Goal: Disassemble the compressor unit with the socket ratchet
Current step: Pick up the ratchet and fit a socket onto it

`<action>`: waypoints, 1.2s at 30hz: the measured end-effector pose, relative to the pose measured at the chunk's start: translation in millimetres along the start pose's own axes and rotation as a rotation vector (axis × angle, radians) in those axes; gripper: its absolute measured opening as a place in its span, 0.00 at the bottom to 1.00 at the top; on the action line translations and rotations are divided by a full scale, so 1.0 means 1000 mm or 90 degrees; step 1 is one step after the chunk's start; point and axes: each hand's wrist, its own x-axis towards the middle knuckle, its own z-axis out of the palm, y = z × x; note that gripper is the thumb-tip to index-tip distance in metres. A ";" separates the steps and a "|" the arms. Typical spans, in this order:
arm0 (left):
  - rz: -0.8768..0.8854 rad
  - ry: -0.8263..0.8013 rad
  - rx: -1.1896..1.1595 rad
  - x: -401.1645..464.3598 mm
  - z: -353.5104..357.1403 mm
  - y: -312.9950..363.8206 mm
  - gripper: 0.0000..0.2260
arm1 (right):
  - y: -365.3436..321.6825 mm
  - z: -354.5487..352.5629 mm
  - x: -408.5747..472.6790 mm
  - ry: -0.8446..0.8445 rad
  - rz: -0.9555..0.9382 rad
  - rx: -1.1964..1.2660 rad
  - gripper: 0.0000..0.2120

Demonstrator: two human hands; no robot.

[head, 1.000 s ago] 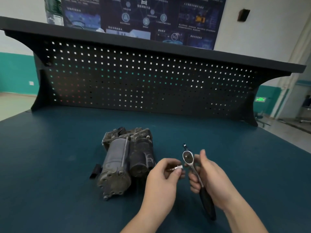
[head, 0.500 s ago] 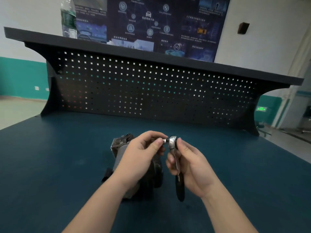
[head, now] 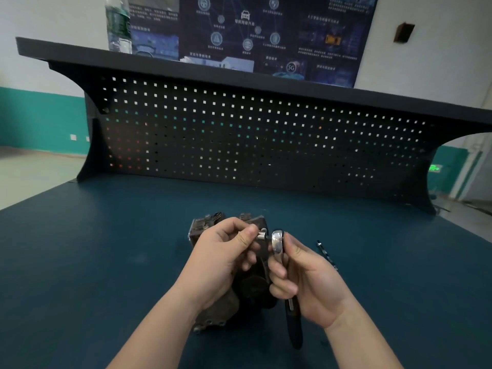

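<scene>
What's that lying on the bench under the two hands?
A grimy compressor unit lies on the blue bench. The left hand and right hand cover its middle; only its far end and near end show.

Left hand (head: 226,258) fingertips pinched, right hand (head: 306,283) grip curled, forearms converging

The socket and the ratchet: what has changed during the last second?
The left hand brought the socket up to the ratchet head, which the right hand turned edge-on. Both grips stayed; the compressor stayed on the table.
</scene>
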 end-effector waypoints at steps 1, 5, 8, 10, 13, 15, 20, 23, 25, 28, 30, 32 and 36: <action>0.001 -0.004 0.006 0.000 0.000 -0.001 0.05 | 0.001 -0.002 0.000 -0.002 0.000 0.017 0.13; -0.001 -0.020 0.035 0.002 -0.001 -0.004 0.05 | 0.007 -0.006 0.000 -0.013 -0.024 0.064 0.19; -0.009 -0.021 0.037 0.004 -0.001 -0.005 0.05 | 0.008 -0.006 0.001 -0.020 -0.038 0.053 0.18; -0.017 -0.026 0.034 0.004 -0.002 -0.005 0.05 | 0.008 -0.006 0.001 -0.022 -0.031 0.042 0.15; -0.024 -0.034 0.027 0.004 -0.002 -0.004 0.04 | 0.007 -0.002 0.000 -0.023 -0.023 0.026 0.12; -0.020 -0.025 0.028 0.004 0.002 -0.002 0.04 | 0.005 -0.002 -0.001 -0.019 -0.019 0.028 0.13; 0.029 0.042 0.086 0.010 0.043 -0.004 0.03 | -0.023 -0.035 -0.007 0.046 -0.070 0.083 0.16; 0.019 0.045 0.120 0.018 0.083 -0.021 0.04 | -0.048 -0.077 -0.004 0.239 -0.076 -0.005 0.14; -0.026 0.053 0.216 0.024 0.104 -0.045 0.05 | -0.060 -0.107 0.003 0.439 -0.010 -0.254 0.17; -0.125 0.107 0.340 0.031 0.117 -0.087 0.06 | -0.060 -0.145 0.017 0.604 0.164 -0.640 0.23; -0.173 0.132 0.397 0.033 0.115 -0.106 0.06 | -0.052 -0.162 0.029 0.623 0.246 -0.761 0.19; -0.161 0.136 0.490 0.034 0.112 -0.119 0.04 | -0.045 -0.174 0.040 0.641 0.310 -0.830 0.16; -0.156 0.114 0.667 0.038 0.104 -0.135 0.06 | -0.038 -0.185 0.054 0.645 0.369 -0.847 0.17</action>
